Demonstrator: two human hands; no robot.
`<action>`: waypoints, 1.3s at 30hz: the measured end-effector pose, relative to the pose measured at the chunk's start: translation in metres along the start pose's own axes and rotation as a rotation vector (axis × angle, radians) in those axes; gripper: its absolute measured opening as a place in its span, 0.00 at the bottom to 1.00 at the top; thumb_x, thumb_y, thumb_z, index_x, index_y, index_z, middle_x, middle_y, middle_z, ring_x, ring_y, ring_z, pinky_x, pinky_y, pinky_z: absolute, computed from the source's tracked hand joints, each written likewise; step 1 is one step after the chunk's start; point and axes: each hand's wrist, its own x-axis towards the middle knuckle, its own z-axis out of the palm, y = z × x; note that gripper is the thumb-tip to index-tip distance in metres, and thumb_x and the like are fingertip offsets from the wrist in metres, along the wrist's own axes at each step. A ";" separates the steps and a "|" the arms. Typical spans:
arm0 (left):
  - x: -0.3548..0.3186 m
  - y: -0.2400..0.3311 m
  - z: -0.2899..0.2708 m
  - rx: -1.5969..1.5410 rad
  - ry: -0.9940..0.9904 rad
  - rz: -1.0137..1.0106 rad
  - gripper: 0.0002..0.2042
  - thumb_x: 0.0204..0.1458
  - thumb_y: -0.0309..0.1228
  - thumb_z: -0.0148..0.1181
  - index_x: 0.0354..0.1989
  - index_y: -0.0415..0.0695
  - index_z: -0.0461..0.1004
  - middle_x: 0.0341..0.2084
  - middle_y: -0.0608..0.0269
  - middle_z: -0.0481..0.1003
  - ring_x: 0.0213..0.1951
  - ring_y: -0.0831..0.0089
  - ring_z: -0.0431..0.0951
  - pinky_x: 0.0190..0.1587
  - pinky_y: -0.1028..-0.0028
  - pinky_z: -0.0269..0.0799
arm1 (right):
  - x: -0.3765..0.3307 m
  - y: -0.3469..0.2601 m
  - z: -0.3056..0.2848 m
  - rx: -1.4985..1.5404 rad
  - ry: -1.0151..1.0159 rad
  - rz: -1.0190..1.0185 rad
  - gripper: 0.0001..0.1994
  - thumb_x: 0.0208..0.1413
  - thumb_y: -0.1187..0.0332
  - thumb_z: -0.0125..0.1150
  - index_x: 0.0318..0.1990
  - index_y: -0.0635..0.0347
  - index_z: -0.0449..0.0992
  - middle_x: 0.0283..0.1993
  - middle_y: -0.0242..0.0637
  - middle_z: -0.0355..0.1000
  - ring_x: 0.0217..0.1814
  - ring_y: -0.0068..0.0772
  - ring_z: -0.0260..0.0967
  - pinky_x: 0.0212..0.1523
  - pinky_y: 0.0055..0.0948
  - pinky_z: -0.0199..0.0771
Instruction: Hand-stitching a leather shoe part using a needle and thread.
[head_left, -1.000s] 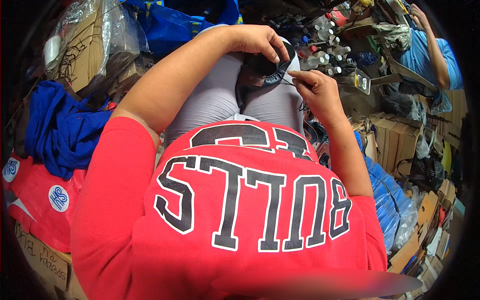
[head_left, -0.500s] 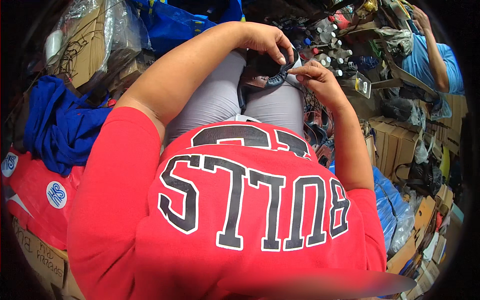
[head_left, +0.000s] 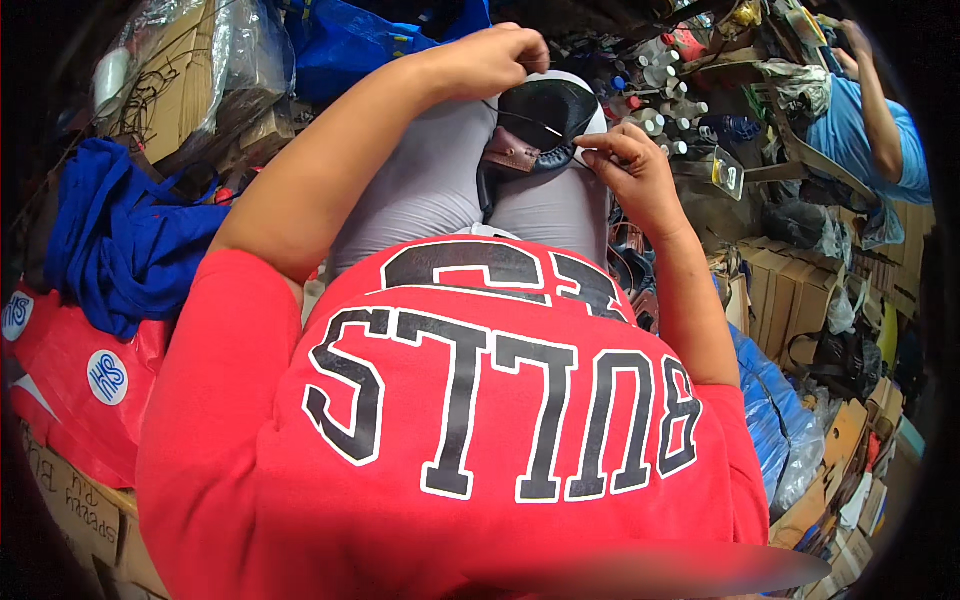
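A shoe [head_left: 512, 152] with a brown leather part, a dark inside and a pale outer edge rests on my lap between my thighs. My right hand [head_left: 636, 165] pinches at the shoe's right edge, beside dark stitching or lacing. Raised above the shoe's far left side, my left hand [head_left: 508, 55] has its fingers curled closed; what they hold is hidden. A thin dark thread [head_left: 520, 118] crosses the shoe opening, with a short pale sliver near its end. I cannot see whether it reaches my left fingers.
Several plastic bottles [head_left: 655, 100] stand beyond my right knee. A person in a blue shirt [head_left: 865, 135] works at far right. Cardboard boxes [head_left: 785, 285] and blue wrapping [head_left: 765, 400] lie at right. Blue cloth [head_left: 120, 235], a red bag [head_left: 75, 375] and plastic-wrapped cardboard [head_left: 185, 85] are at left.
My left hand has left the shoe and moved up and to the left, its fingers now curled. My right hand stays at the shoe's edge. More of the shoe's dark opening shows.
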 end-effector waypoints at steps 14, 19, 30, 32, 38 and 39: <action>-0.062 0.018 0.042 0.501 0.346 0.195 0.07 0.42 0.26 0.64 0.32 0.50 0.80 0.24 0.65 0.70 0.32 0.64 0.72 0.37 0.67 0.65 | -0.028 -0.010 0.033 -0.398 0.196 -0.142 0.19 0.44 0.75 0.63 0.48 0.52 0.77 0.28 0.35 0.66 0.32 0.36 0.66 0.38 0.33 0.63; -0.058 0.018 0.042 0.294 0.294 0.131 0.07 0.43 0.27 0.64 0.32 0.52 0.81 0.23 0.66 0.69 0.33 0.67 0.71 0.40 0.67 0.62 | -0.027 -0.004 0.024 -0.246 0.145 -0.017 0.18 0.46 0.76 0.63 0.47 0.51 0.79 0.27 0.35 0.64 0.30 0.32 0.65 0.34 0.29 0.65; -0.045 0.012 0.036 0.284 0.235 0.172 0.09 0.45 0.27 0.64 0.33 0.59 0.83 0.25 0.69 0.67 0.35 0.68 0.67 0.42 0.66 0.58 | -0.001 0.019 -0.002 0.182 -0.084 0.120 0.15 0.53 0.78 0.56 0.46 0.50 0.80 0.32 0.29 0.62 0.35 0.21 0.62 0.40 0.19 0.65; -0.044 0.013 0.037 0.307 0.221 0.139 0.09 0.47 0.27 0.63 0.33 0.60 0.83 0.26 0.68 0.68 0.36 0.68 0.67 0.42 0.67 0.57 | 0.001 0.020 -0.004 0.164 -0.106 0.121 0.17 0.51 0.81 0.54 0.44 0.50 0.80 0.32 0.29 0.62 0.36 0.21 0.63 0.42 0.19 0.65; -0.043 0.012 0.037 0.311 0.209 0.141 0.08 0.47 0.28 0.63 0.32 0.60 0.83 0.27 0.68 0.68 0.36 0.68 0.66 0.43 0.67 0.57 | 0.005 0.024 -0.005 0.175 -0.124 0.121 0.20 0.47 0.84 0.50 0.43 0.51 0.81 0.33 0.28 0.62 0.37 0.20 0.62 0.41 0.19 0.64; -0.043 0.012 0.037 0.311 0.208 0.140 0.08 0.47 0.28 0.63 0.32 0.60 0.83 0.27 0.68 0.68 0.36 0.68 0.66 0.43 0.67 0.57 | 0.005 0.025 -0.005 0.177 -0.125 0.122 0.20 0.47 0.84 0.50 0.43 0.51 0.81 0.33 0.28 0.62 0.37 0.20 0.62 0.41 0.19 0.64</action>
